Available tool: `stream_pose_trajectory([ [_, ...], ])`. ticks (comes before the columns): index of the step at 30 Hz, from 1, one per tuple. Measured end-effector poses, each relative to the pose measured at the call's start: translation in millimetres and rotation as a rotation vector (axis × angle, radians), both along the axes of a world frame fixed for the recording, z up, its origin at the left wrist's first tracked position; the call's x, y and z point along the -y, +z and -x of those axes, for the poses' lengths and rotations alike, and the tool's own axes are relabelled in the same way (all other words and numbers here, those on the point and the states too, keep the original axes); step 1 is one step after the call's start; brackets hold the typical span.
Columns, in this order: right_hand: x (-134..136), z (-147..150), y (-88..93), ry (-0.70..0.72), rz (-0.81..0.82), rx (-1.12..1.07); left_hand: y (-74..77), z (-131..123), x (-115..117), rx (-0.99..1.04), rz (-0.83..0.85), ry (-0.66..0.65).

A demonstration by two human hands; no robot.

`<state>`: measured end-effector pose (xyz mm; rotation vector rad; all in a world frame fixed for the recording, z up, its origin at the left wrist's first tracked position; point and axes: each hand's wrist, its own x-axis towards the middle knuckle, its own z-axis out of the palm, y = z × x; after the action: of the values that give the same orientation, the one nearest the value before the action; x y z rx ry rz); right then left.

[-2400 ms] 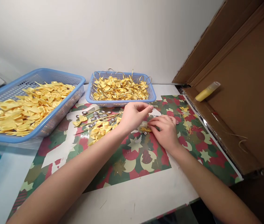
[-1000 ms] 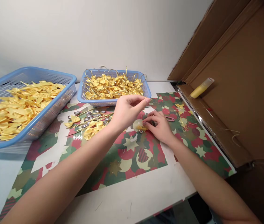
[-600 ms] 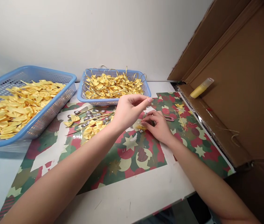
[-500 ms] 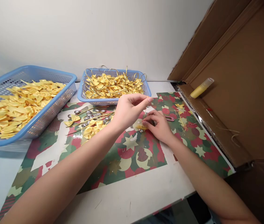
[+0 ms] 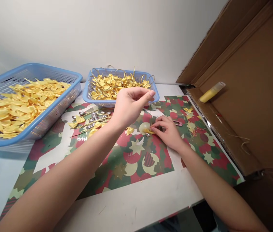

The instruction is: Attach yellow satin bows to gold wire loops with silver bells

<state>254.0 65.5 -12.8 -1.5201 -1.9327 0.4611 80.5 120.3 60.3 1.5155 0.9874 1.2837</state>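
My left hand [image 5: 131,104] is raised over the table, thumb and fingertips pinched together on a thin gold cord [image 5: 150,112]. That cord hangs nearly straight down towards my right hand [image 5: 167,132], whose thumb and fingers are closed on a small yellow bow [image 5: 151,131]. Just below the bow a silver bell [image 5: 147,135] shows; how cord, bow and bell are joined is hidden by my fingers. Another yellow bow [image 5: 129,130] lies left of them. Partly behind my left forearm are several silver bells [image 5: 94,116], gold cords [image 5: 83,129] and a yellow bow [image 5: 77,120].
A big blue basket [image 5: 78,79] of yellow bows stands at left. Behind my left hand a smaller blue basket [image 5: 157,96] holds bows with gold loops. A pink snap clip [image 5: 178,123] and thread scraps [image 5: 193,129] lie right. A yellow tube [image 5: 211,92] sits against cardboard [image 5: 252,90].
My left hand has risen slightly and drawn the cord upward, leaving it stretched towards my right hand. My right hand keeps its pinch on the bow. The view has shifted a little.
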Motion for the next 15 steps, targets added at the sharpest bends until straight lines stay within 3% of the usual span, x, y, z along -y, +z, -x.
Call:
stream_pose_trajectory([
  [15, 1.0, 0.8, 1.3, 0.004, 0.038, 0.034, 6.5, 8.9, -7.8, -0.045, -0.097, 0.093],
])
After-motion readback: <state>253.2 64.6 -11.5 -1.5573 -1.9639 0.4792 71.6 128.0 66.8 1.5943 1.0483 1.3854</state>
